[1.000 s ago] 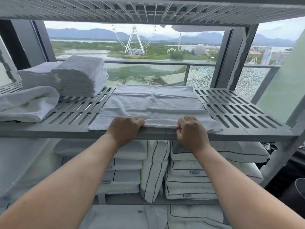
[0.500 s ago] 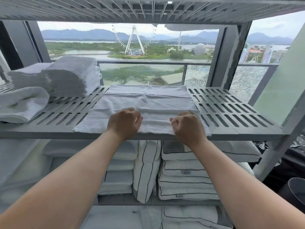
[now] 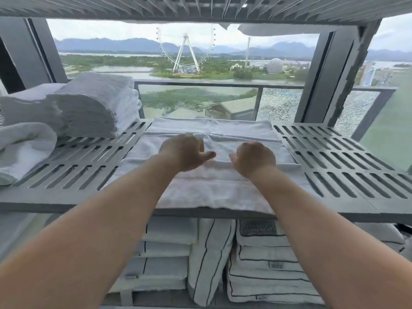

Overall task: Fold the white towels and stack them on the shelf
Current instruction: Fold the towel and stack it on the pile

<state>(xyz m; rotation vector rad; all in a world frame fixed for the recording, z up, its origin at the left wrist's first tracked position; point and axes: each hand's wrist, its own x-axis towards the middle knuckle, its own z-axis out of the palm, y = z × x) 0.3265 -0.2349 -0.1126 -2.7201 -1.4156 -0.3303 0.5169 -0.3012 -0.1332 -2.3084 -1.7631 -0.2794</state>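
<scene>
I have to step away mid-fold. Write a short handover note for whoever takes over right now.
Left hand: on the towel, fingers curled, grip unclear.
Right hand: same, beside it on the towel.
Towel: lies flat mid-shelf, partly folded, near edge over the front lip.
Done: folded stack at back left of the shelf; a rolled towel in front of it.
Left: finish folding this towel, then put it on the stack.

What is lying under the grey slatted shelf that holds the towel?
Under the grey slatted shelf lie stacked white pillows with dark piping, one upright between stacks. The forearms cover part of them.
</scene>
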